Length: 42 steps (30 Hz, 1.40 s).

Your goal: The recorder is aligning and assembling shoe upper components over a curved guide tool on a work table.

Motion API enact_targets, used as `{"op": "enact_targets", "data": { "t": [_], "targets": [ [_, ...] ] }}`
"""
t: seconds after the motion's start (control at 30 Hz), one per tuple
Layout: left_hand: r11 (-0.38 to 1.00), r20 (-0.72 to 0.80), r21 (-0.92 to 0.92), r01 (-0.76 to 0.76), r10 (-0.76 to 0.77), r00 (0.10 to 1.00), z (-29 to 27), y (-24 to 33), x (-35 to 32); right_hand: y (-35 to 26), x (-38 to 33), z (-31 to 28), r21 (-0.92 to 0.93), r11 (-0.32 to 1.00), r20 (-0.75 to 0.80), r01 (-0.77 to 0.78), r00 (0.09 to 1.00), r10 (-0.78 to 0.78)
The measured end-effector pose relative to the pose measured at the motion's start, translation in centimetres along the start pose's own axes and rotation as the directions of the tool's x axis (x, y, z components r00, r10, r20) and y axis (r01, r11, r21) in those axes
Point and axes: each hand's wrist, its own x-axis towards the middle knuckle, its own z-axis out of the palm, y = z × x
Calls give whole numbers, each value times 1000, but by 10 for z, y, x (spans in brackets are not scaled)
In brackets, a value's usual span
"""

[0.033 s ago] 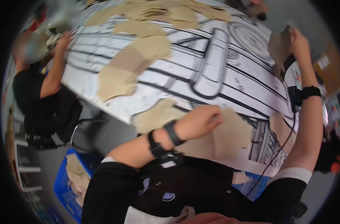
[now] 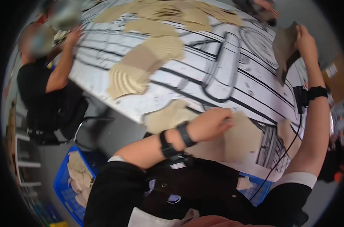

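My left hand [image 2: 211,123] lies knuckles-up on a flat tan sheet [image 2: 243,138] at the near edge of the table [image 2: 232,75], which is covered with a black-and-white line drawing. The fingers are curled and I cannot tell whether they grip the sheet. A second tan piece [image 2: 168,115] lies just left of that hand. My right hand [image 2: 306,39] is raised over the table's right side and holds a brown sheet [image 2: 285,47] upright by its edge. Both wrists wear black bands.
Overlapping tan sheets [image 2: 141,66] and a spread pile [image 2: 179,13] lie further back. A person in black [image 2: 43,83] sits at the left, one hand [image 2: 73,36] on the table. Another person's hand [image 2: 264,7] reaches in at the far side. Blue crates [image 2: 64,185] [image 2: 260,187] stand below.
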Motion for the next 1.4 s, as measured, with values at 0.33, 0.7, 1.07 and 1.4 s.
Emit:
{"op": "enact_targets", "data": {
  "t": [0.33,0.7,1.07,1.4],
  "targets": [
    [977,-169,-104,-184,165,972,30,-38,3,-401,65,-20,828,428,-447,362,887,115],
    [993,-95,-36,-109,106,990,16,-13,-3,-469,-80,64,300,786,519,540,599,-610],
    [997,-46,-47,-59,57,997,3,-4,-4,-213,-102,-158,492,870,753,31,487,-443],
    [991,2,-122,-51,51,999,6,-19,-2,-114,-324,-122,689,233,669,-686,726,158]
  ]
}}
